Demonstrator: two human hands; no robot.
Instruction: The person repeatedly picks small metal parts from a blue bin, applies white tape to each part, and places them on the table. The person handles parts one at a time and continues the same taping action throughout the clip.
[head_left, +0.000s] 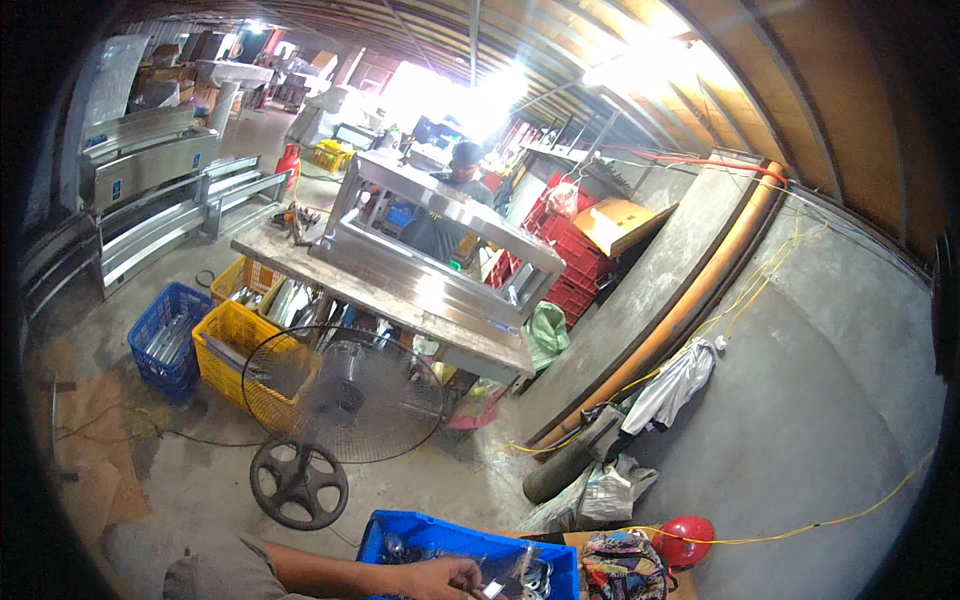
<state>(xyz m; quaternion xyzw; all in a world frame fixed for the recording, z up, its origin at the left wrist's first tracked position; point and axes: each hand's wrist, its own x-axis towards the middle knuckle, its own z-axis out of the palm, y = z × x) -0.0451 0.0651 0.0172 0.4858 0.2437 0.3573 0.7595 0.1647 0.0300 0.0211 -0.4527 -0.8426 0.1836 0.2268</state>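
My left hand (pixel 443 578) reaches in from the lower left, over a blue plastic crate (pixel 440 526) at the bottom edge. Its fingers are curled together around a small shiny metal piece (pixel 489 590), partly cut off by the frame. Inside the crate lie loose metal parts, with several looped metal pieces (pixel 537 578) toward its right side. Grey cloth (pixel 222 573) shows where my forearm begins. My right hand is out of the picture.
A floor fan (pixel 345 395) stands ahead. Beyond it, a workbench (pixel 400 302) bears a steel frame (pixel 440 245), with a co-worker (pixel 465 185) behind. Yellow crates (pixel 225 345) and a blue crate (pixel 165 335) are left. A patterned bag (pixel 622 568) and red helmet (pixel 684 542) lie right.
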